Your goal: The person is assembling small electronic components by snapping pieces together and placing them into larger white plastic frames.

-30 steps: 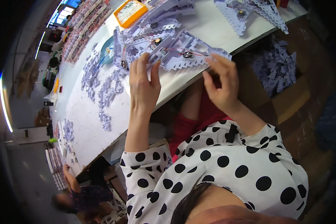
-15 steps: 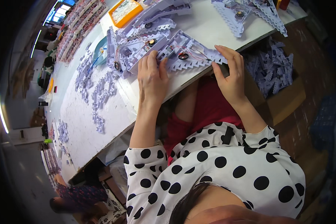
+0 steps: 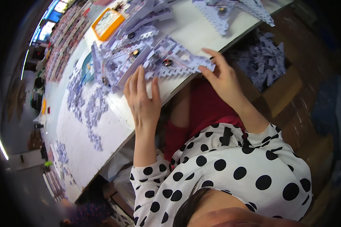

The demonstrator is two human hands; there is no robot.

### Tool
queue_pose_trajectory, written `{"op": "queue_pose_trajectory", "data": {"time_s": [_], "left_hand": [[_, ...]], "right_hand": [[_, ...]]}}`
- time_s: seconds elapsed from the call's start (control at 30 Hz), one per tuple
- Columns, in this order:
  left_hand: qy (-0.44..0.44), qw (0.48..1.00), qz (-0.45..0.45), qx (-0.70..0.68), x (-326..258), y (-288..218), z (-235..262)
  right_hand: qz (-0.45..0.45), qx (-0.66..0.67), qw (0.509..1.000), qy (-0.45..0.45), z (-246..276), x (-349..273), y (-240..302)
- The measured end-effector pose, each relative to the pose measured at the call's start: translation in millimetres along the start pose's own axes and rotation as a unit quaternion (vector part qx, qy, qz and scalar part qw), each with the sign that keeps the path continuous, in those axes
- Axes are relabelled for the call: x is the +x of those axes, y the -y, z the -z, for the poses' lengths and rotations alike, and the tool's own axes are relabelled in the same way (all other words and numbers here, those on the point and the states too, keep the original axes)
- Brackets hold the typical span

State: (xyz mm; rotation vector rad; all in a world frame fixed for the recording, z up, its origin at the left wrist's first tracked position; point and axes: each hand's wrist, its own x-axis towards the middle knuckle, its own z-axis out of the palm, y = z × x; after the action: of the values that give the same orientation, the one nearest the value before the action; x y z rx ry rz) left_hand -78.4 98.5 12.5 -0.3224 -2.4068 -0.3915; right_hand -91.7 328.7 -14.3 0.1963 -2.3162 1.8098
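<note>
Touching the toothed shell (image 3: pixel 183 62), seemingly: right hand (image 3: pixel 226 81).

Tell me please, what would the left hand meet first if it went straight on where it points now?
The left hand would likely meet the long flat wall of a pale plastic housing, just ahead; depth is unclear, so they may touch.

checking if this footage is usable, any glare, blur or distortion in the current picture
Head view: fisheye bowing in the white table, with black corners; head view: a glaring light strip at far left; head view: the co-worker at lower left is blurry, while the dotted shirt is fairly crisp.
</note>
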Motion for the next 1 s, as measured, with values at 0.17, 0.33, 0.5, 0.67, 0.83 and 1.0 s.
{"op": "queue_pose_trajectory", "data": {"time_s": [0.17,0.33,0.5,0.67,0.83,1.0], "left_hand": [[-0.042,0.998,0.015,-0.04,-8,2,0],[-0.069,0.99,0.094,-0.085,-11,3,4],[-0.055,0.984,0.122,-0.119,-10,1,4],[-0.056,0.981,0.14,-0.123,-10,2,5],[-0.052,0.98,0.135,-0.139,-11,3,5],[-0.053,0.977,0.149,-0.141,-11,1,6]], "right_hand": [[-0.087,0.202,0.974,0.049,-7,4,-16],[-0.129,0.331,0.933,0.055,15,3,-5],[-0.113,0.311,0.942,0.052,57,-8,4],[-0.114,0.314,0.942,0.03,90,-14,22],[-0.042,0.287,0.956,-0.047,119,-3,27],[0.032,0.276,0.947,-0.161,154,16,21]]}}
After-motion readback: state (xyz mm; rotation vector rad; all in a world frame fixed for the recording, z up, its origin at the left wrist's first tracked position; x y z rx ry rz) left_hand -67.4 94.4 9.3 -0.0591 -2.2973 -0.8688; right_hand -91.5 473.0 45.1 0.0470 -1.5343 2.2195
